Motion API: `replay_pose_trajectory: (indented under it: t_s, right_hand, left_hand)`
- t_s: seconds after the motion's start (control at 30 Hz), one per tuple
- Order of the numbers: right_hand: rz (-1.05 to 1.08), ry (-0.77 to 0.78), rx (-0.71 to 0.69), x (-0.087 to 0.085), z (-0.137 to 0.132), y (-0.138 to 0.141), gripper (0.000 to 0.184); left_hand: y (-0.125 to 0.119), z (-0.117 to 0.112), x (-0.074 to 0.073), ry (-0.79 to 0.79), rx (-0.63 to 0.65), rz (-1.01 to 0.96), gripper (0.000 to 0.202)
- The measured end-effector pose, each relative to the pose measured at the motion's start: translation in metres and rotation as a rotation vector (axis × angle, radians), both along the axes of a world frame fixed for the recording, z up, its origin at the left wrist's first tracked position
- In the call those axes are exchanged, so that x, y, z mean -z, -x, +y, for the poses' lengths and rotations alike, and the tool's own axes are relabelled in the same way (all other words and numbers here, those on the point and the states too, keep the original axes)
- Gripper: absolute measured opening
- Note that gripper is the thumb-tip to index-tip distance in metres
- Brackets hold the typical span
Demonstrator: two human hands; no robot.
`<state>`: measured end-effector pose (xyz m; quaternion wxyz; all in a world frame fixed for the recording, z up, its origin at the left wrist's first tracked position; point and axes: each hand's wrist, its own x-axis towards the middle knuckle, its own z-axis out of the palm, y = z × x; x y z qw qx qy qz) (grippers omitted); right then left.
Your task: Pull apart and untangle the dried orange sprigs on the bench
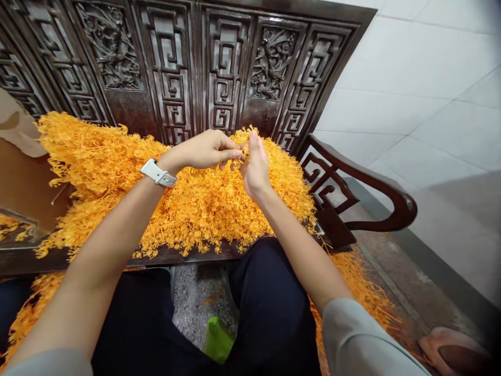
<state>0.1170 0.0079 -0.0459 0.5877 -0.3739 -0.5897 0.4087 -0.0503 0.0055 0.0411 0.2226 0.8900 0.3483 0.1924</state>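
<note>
A large heap of orange artificial flower sprigs [219,203] covers the seat of a dark carved wooden bench. Over the heap, my left hand [207,149] comes in from the left with a pale watch [158,172] on its wrist. Its thumb and fingers pinch a small piece of orange sprig [236,164]. My right hand [256,167] is raised beside it, fingers pointing up and closed around the same piece. The hands meet at the fingertips, and most of the piece is hidden between them.
The bench's carved back [223,68] rises behind the heap, and its curved armrest [403,209] stands at the right. A cardboard box [27,177] is at the far left. More orange sprigs [364,292] lie on the floor. Something bright green [217,342] is below, between my knees.
</note>
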Motion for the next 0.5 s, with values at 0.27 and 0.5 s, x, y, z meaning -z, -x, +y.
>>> replay_pose_trajectory:
  t_s: [0.27, 0.5]
  right_hand:
    - [0.121, 0.053, 0.056, -0.011, -0.007, -0.004, 0.047]
    - [0.033, -0.142, -0.100, -0.036, -0.083, -0.006, 0.036]
  left_hand:
    - [-0.009, -0.006, -0.003, -0.083, -0.023, 0.157, 0.027]
    - [0.077, 0.041, 0.016, -0.148, -0.377, 0.105, 0.030]
